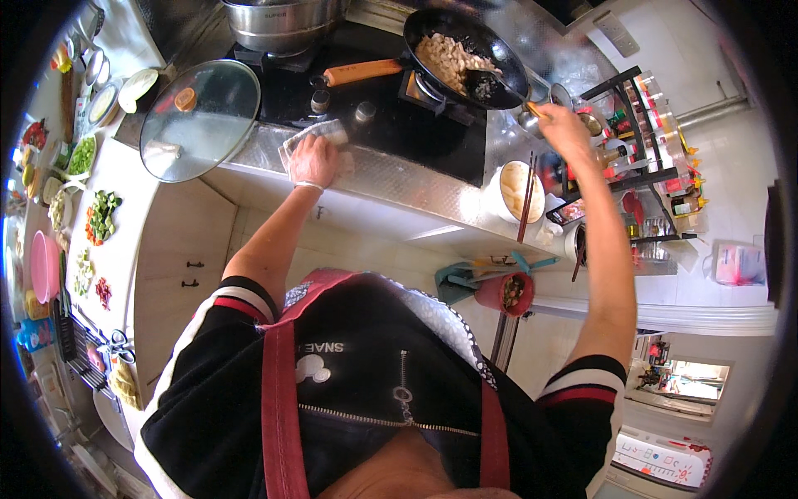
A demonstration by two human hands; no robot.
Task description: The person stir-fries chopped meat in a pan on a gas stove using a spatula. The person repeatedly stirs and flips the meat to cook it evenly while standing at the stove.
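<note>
My left hand lies palm down with fingers curled over a folded pale cloth at the front edge of the black cooktop. In my right hand is the handle of a cooking spatula. Its dark head dips into diced pale food inside a black wok. The wok sits over the right burner. Its wooden handle points left, touched by neither hand. To the left of my left hand, a glass lid with a wooden knob overhangs the counter edge.
A steel pot occupies the left burner. White bowl with chopsticks is at the counter's right front, near a black rack of condiment bottles. Chopped vegetables lie on the left counter, near scissors. Below stands a red bin.
</note>
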